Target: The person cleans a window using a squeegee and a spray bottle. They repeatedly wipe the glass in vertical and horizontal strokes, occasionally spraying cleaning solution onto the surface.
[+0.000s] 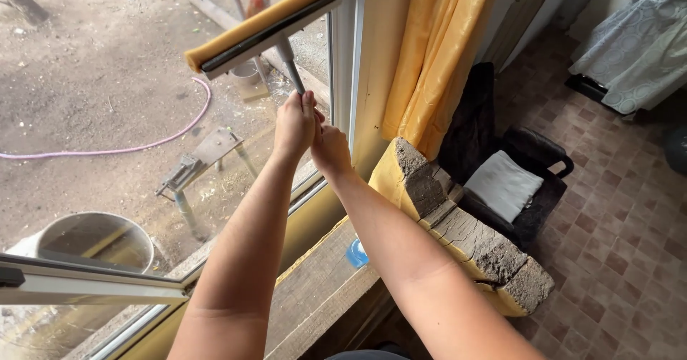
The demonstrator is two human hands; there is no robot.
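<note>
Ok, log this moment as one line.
left hand: grips squeegee handle | right hand: grips handle below | squeegee head: on window glass

Tiled floor [615,238], yellow curtain [429,52], dark armchair [529,152]

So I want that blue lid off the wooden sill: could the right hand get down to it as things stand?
Probably yes: the blue lid lies uncovered on the sill under the right forearm, but the right hand grips the squeegee handle.

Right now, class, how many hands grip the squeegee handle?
2: the left hand is higher on the squeegee handle, and the right hand is just below it, both by the window frame.
</note>
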